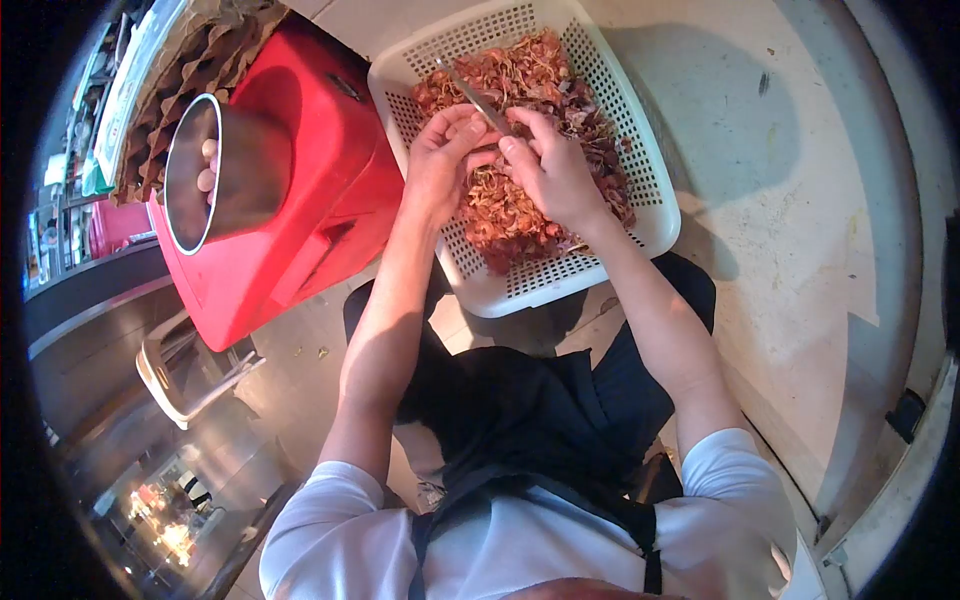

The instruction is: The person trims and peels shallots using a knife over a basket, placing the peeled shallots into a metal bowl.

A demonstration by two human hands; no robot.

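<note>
Over a white perforated plastic basket (655,190), my two hands work close together. In my right hand (550,170) is a small knife (468,88), its blade pointing up and to the left. My left hand (445,160) is closed in a pinch beside the knife; what sits between its fingertips is mostly hidden. Below both hands, the basket holds a heap of reddish-brown shallots (510,215) with papery skins and pale, stringy roots. Part of the heap is covered by my hands.
A red plastic container (340,180) stands to the left. On it, a tilted-looking metal pot (250,175) holds a few small, round, pale-pink pieces (207,180). Cardboard egg trays (165,120) are behind the pot. A pale wall or panel (780,250) borders the right side.
</note>
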